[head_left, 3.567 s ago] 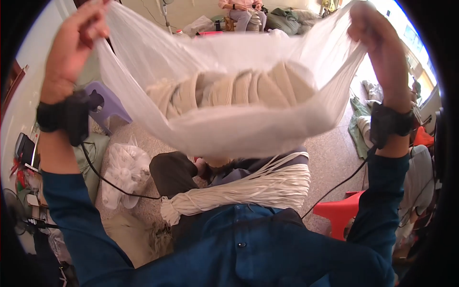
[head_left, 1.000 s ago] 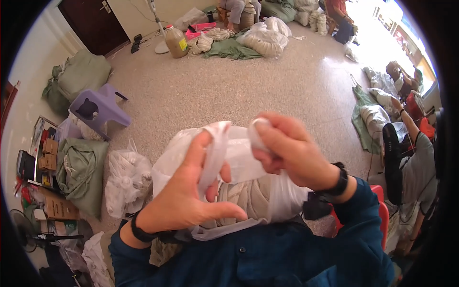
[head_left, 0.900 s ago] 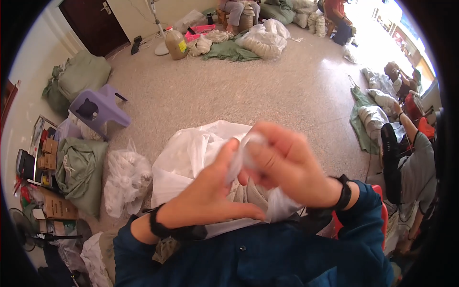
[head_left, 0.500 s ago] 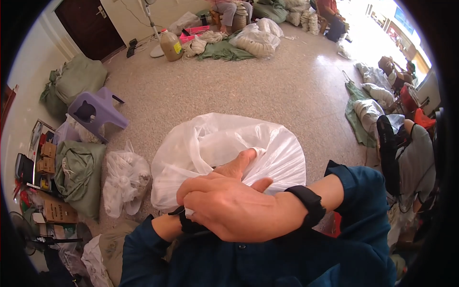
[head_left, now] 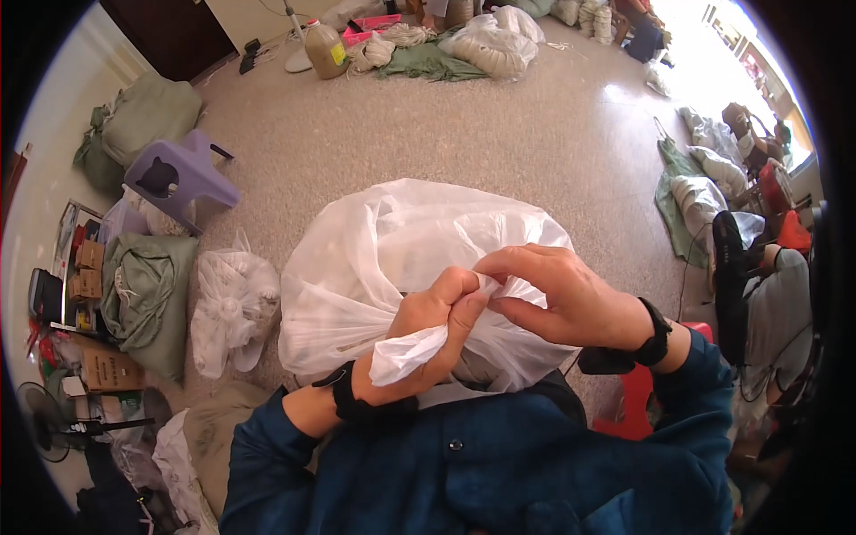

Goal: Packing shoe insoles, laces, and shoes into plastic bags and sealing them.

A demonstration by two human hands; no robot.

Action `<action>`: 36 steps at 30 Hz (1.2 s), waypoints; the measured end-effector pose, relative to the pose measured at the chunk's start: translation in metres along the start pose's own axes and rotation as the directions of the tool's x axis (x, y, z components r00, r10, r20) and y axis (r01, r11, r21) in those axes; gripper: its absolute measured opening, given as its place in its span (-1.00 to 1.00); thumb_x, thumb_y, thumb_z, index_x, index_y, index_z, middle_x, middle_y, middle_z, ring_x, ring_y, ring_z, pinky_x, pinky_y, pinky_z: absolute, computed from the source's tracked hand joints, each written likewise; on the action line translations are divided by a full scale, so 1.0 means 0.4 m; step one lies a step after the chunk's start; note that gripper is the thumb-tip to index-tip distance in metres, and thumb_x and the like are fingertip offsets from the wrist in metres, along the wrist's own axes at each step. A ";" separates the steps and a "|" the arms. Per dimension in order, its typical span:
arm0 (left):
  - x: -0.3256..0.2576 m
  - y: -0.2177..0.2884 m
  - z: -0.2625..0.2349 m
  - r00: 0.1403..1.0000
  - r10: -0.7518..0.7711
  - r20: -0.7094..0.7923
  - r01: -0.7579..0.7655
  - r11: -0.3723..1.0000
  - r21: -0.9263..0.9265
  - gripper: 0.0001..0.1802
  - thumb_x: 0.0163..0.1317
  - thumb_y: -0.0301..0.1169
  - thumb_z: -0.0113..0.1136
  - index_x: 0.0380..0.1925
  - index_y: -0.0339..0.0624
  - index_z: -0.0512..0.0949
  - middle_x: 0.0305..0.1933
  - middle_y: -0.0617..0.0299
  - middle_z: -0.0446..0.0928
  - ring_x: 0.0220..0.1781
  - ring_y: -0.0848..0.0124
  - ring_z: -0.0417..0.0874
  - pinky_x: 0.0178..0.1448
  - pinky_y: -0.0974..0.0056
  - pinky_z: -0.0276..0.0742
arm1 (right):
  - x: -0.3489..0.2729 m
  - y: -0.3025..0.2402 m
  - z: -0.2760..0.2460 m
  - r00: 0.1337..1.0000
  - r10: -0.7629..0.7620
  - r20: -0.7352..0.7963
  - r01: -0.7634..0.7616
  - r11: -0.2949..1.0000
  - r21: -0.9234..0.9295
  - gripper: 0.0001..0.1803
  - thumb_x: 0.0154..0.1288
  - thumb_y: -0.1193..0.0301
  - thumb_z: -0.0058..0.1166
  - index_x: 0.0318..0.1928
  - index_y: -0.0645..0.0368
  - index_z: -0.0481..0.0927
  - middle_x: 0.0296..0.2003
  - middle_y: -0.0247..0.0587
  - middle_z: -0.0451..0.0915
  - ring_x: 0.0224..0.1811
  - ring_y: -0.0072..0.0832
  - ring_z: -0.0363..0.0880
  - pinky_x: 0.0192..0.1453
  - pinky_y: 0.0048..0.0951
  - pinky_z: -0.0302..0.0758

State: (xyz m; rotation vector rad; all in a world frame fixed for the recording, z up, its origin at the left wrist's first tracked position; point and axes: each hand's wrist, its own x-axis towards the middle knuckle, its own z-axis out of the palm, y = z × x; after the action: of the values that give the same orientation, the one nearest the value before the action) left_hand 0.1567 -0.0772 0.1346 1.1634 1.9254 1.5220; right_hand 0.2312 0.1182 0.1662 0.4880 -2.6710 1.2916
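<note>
A large translucent white plastic bag [head_left: 348, 245] bulges in front of my body, its contents only dimly visible through the film. My left hand [head_left: 423, 321] is closed in a fist around gathered plastic of the bag, and a loose white flap hangs over its wrist side. Close against the left thumb, my right hand [head_left: 575, 299] pinches a small end of the same plastic between thumb and fingertips. Both wrists wear black bands. Folds of film fan out from the grip.
A tied clear bag [head_left: 234, 312] stands to the left, beside a green sack [head_left: 152, 312] and a purple stool [head_left: 192, 174]. A red stool [head_left: 629, 401] is near my right elbow. More bags [head_left: 490, 49] and a jug [head_left: 325, 52] lie far off. At right sits another person [head_left: 776, 303].
My right hand has uncrossed from over the left wrist and moved up and right to pinch the plastic. The left fist now shows fully, with a plastic flap over it.
</note>
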 end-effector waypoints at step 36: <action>0.023 0.032 -0.129 0.902 0.023 0.432 -0.130 0.967 0.219 -0.83 0.21 -0.37 0.25 -0.38 -0.22 0.49 -0.53 0.11 0.44 -0.51 0.20 0.47 -0.37 0.22 0.40 | 0.005 -0.043 -0.013 0.974 -0.166 -0.154 0.182 0.978 0.099 -0.87 0.19 0.60 0.07 -0.22 0.26 0.55 -0.29 -0.12 0.58 -0.25 -0.22 0.59 -0.09 -0.31 0.50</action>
State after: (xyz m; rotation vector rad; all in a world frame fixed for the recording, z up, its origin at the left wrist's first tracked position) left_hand 0.1173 -0.0989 0.1643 1.5469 1.8065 0.9696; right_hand 0.2351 0.1119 0.1825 0.6027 -2.3887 1.3746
